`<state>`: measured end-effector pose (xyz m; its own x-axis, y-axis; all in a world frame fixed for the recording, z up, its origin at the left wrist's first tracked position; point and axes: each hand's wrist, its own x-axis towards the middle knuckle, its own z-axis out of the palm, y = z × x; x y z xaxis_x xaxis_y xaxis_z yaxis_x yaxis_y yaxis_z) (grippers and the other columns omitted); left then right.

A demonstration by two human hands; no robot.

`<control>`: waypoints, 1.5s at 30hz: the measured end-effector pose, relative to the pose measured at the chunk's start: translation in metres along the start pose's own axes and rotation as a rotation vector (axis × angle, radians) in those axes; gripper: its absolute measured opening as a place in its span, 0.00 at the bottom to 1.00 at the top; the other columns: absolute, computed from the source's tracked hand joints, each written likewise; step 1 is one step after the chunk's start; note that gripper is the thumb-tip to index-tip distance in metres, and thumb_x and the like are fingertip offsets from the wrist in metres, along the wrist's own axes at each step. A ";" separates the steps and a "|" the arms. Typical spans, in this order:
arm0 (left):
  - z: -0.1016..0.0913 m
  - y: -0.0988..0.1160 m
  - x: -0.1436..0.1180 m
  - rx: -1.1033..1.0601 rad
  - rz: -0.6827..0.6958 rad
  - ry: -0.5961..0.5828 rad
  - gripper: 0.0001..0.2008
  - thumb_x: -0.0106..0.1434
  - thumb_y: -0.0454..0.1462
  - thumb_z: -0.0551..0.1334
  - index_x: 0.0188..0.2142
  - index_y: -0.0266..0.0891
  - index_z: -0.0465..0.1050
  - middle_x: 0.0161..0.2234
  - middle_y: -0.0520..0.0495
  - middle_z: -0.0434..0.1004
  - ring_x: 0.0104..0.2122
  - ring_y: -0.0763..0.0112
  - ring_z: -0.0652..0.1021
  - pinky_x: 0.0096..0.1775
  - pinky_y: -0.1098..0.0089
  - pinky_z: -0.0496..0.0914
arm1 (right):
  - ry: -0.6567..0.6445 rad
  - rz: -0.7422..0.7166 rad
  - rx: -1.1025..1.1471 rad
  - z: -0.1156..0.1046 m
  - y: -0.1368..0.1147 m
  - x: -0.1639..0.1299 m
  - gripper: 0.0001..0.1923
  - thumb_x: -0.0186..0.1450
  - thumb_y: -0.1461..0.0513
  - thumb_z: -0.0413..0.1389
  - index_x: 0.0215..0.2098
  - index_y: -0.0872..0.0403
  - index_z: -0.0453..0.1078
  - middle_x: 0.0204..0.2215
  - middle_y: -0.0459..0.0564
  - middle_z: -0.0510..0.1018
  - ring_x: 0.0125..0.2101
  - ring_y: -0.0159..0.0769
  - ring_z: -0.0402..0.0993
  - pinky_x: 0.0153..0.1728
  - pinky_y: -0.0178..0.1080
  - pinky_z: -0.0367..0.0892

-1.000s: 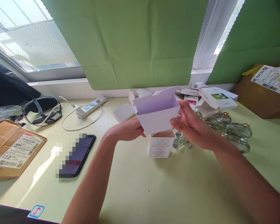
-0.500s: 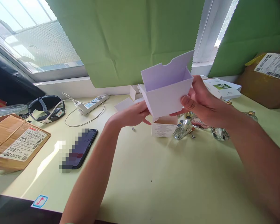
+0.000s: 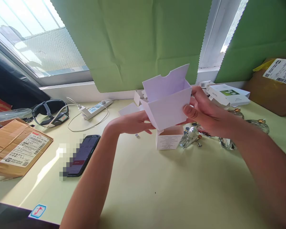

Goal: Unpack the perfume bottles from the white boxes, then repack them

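A white cardboard box (image 3: 169,108) is held up over the table, its top flap raised and its inside partly visible. My right hand (image 3: 202,106) grips its right side, thumb on the near face and fingers behind. At the box's left side is my left hand (image 3: 133,122), its fingers reaching behind and under; part of them is hidden. Just below stands a second small white box (image 3: 168,141) with printed text, its top open. Glass bottles (image 3: 189,136) and small caps lie right beside it.
On the left are a phone (image 3: 84,156), a taped carton (image 3: 21,148), a black headband device (image 3: 51,113) and a power strip (image 3: 95,109) with a cable. White boxes (image 3: 228,93) and a brown carton (image 3: 271,86) stand at the back right. A tiny cap (image 3: 137,135) lies mid-table.
The held white box has come down a little and tilted slightly, with both hands still at it. The whole view has shifted slightly.
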<state>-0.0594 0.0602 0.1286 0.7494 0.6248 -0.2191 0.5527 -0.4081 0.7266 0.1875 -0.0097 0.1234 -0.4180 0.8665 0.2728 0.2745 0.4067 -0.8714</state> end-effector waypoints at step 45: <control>-0.004 -0.007 0.000 -0.117 0.010 -0.143 0.15 0.64 0.39 0.59 0.50 0.48 0.73 0.49 0.51 0.77 0.46 0.68 0.79 0.43 0.70 0.75 | -0.141 0.232 -0.069 -0.015 -0.001 -0.011 0.14 0.70 0.54 0.52 0.52 0.42 0.59 0.23 0.39 0.61 0.23 0.32 0.63 0.29 0.35 0.70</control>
<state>-0.0643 0.0660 0.1264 0.8035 0.5166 -0.2958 0.5049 -0.3280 0.7984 0.2052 -0.0151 0.1273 -0.4519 0.8921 0.0055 0.4335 0.2249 -0.8726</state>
